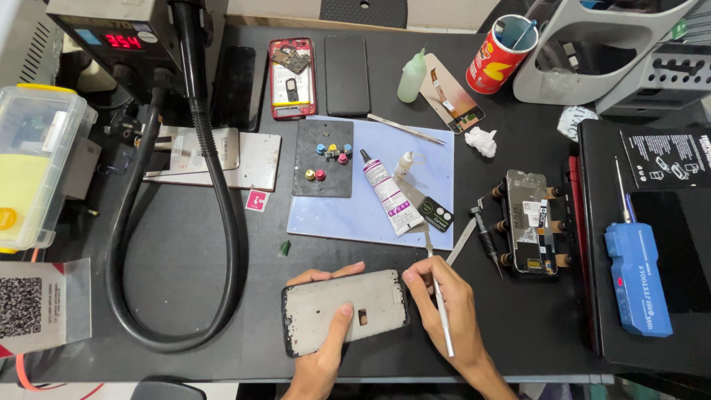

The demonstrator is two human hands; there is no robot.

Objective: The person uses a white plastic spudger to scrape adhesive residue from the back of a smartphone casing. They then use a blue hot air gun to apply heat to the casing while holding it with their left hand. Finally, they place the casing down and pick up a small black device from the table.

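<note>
Phone frame (pixel 345 311): lies flat at the near edge of the tabletop (pixel 185 281), about midway along it, inner side up. Its long axis runs nearly parallel to that edge, slightly tilted.
Left hand (pixel 326 341): I hold the frame with it. The thumb lies across the grey inner plate; the fingers wrap the far long edge near the left corner. The wrist comes in from the near edge.
Right hand (pixel 444 304): closed in a pen grip around the metal pry tool (pixel 438 292). It sits just beside the frame's right short end and is the nearer hand to that end.
Tool axis: the shaft runs roughly at right angles to the near edge, blade end toward the blue mat (pixel 437 159), handle end toward my wrist.
Key relation: the frame lies directly left of my right hand, its right corner touching or almost touching my fingertips.
Surroundings: glue tube (pixel 386 192) and clamped phone (pixel 529 222) lie farther in.
</note>
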